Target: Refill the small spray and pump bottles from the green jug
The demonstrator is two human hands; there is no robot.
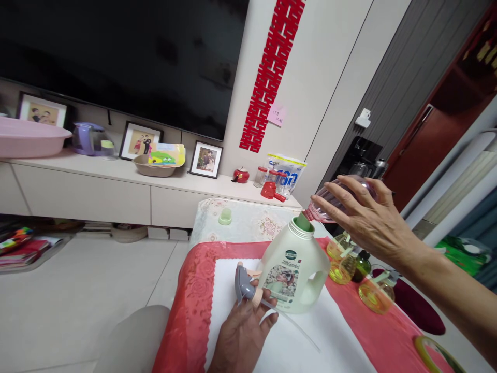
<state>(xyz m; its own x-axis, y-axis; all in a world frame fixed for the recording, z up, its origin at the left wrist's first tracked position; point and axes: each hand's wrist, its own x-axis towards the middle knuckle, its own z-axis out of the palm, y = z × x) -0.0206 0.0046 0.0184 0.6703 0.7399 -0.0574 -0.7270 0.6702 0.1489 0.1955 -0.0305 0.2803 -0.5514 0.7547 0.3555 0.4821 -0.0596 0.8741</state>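
Note:
My right hand (361, 212) grips a clear pinkish bottle (330, 202), tipped so that its neck meets the mouth of a pale green detergent jug (295, 269). The jug stands upright, uncapped, on a white sheet (229, 326). I cannot tell whether liquid is flowing. In front of the jug, my left hand (246, 321) holds a grey and peach spray trigger head (246, 285) between its fingers. The thin clear dip tube (297, 326) of the spray head trails to the lower right. A light green cap (224, 216) rests on the floral cloth behind.
Several bottles of yellow liquid (376, 295) stand right of the jug, with a dark green bottle (362, 266) among them. A tape roll (425, 352) lies at the lower right. Red-lidded jars (260, 177) and a blue-white bag (287, 173) are on the cabinet behind.

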